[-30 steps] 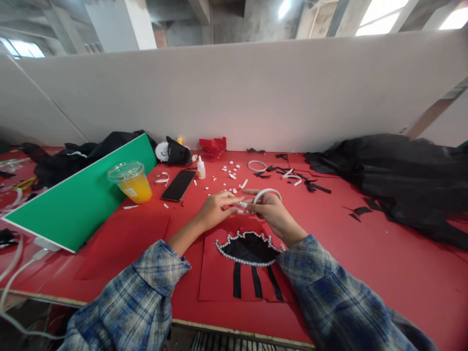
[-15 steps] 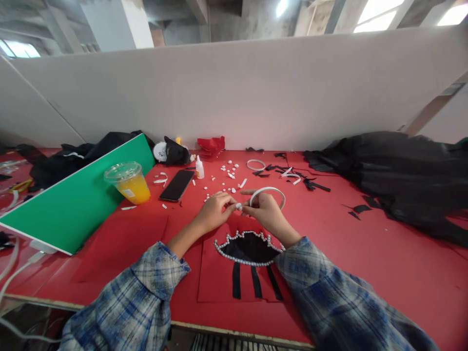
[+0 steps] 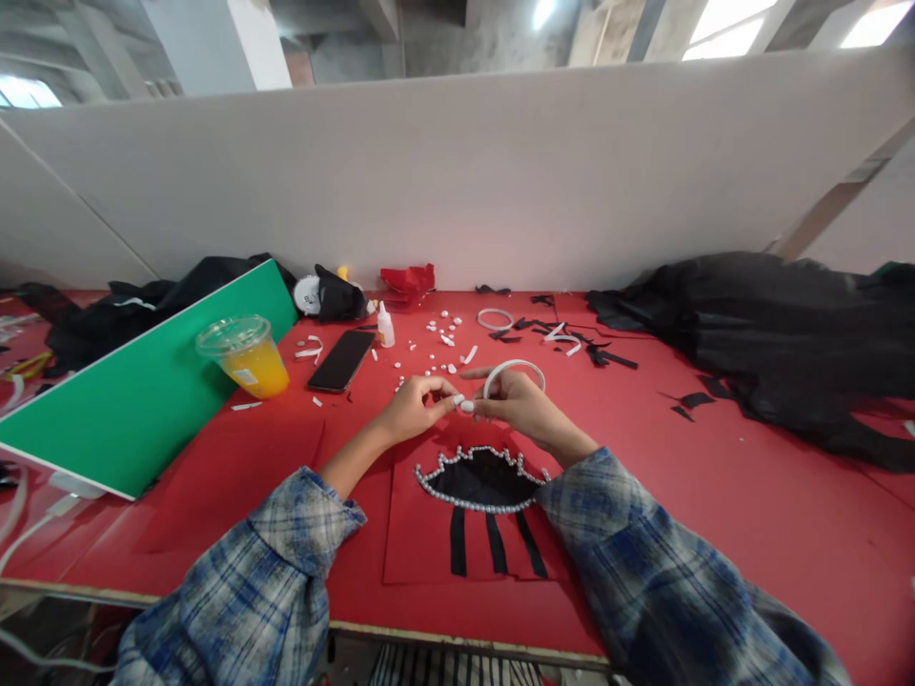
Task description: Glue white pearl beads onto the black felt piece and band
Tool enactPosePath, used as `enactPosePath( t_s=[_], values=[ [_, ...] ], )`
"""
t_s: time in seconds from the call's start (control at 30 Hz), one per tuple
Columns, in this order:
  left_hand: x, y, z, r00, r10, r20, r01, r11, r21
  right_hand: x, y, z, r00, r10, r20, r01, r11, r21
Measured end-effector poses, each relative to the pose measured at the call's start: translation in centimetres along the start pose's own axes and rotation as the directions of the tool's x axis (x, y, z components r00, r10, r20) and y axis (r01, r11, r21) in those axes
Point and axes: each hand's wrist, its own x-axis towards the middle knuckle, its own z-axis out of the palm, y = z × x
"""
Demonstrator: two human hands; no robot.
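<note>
My right hand (image 3: 527, 405) is closed around a narrow roll of white tape (image 3: 515, 364), which loops over its fingers. A small, rounded white piece (image 3: 467, 407) is pinched at its thumb and fingertip. Close by on the left, my left hand (image 3: 416, 408) is closed in a pinch on another tiny white bit (image 3: 458, 400); its exact kind is too small to tell. Below both hands lies a red sheet (image 3: 421, 553) bearing a black eye shape (image 3: 486, 481) edged with silver beads (image 3: 476, 507). Three black strips (image 3: 496, 545) run down from it.
Small white pieces (image 3: 431, 370) and a white glue bottle (image 3: 386, 326) lie beyond my hands. To the left are a phone (image 3: 343, 360), a cup of orange drink (image 3: 257, 367) and a green board (image 3: 143, 381). Another tape ring (image 3: 495, 319), black scraps (image 3: 607, 357) and black fabric (image 3: 779, 333) are rightward.
My fingertips have moved slightly apart, so two white bits show between them where one cluster showed before. The view has shifted a little.
</note>
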Motion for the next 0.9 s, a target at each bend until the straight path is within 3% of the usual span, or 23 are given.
enactPosePath(
  t_s=[0.3, 0.6, 0.9],
  values=[
    [0.0, 0.1, -0.7, 0.998, -0.065, 0.015, 0.067, 0.976, -0.206, 0.2, 0.6, -0.3, 0.989, -0.024, 0.147, 0.003, 0.990, 0.138],
    [0.1, 0.0, -1.0, 0.998, -0.068, 0.017, 0.071, 0.972, -0.224, 0.4, 1.0, 0.1, 0.998, 0.064, -0.012, -0.058, 0.955, 0.292],
    [0.2, -0.8, -2.2, 0.989, -0.101, 0.107, 0.118, 0.979, -0.166, 0.4, 1.2, 0.0, 0.995, -0.011, -0.096, 0.021, 0.995, 0.101]
  ],
)
